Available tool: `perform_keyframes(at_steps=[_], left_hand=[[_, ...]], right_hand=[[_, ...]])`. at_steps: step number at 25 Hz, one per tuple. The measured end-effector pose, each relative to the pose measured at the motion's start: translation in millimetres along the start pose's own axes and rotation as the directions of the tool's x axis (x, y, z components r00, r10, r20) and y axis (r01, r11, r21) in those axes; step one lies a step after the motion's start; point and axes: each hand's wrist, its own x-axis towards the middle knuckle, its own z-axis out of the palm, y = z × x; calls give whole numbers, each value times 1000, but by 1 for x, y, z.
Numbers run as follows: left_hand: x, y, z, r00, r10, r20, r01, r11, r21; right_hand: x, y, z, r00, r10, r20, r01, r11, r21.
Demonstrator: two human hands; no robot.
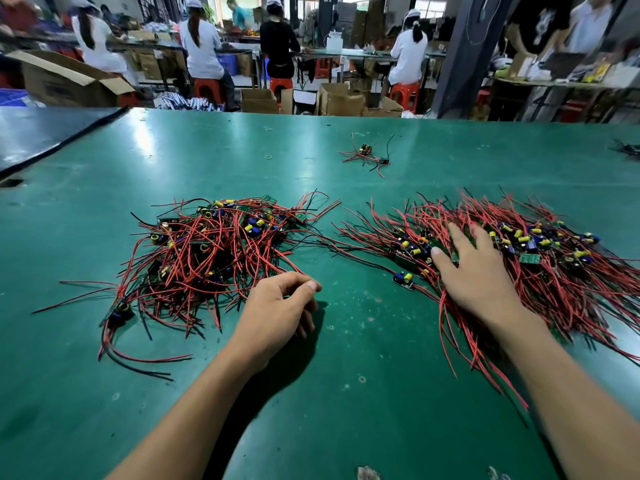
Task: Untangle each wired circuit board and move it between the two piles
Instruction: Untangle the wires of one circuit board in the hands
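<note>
wired circuit boards (403, 281) lie in two piles on the green table (346, 358): a knotted left pile (207, 251) and a combed-out right pile (540, 258), its red wires fanned one way. your right hand (474, 271) lies flat on the right pile, fingers straight and spread, probably to pin it down so the sorted wires do not drag. your left hand (277, 313) sits at the left pile's near edge, fingers curled, thumb to forefinger; whether it pinches a wire cannot be told. a small cluster (367, 155) lies well apart, farther back.
</note>
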Motion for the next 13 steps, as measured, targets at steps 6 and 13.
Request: perform_keyframes(at_steps=[6,13], left_hand=[[0,2,0,1000,0,12,0,1000,19],[2,0,3,1000,-3,-3,3,1000,-20]], right_hand=[[1,4,1,997,-69,-15,66,988,-139],[5,-9,-9,989,11,146,26,969,-246]])
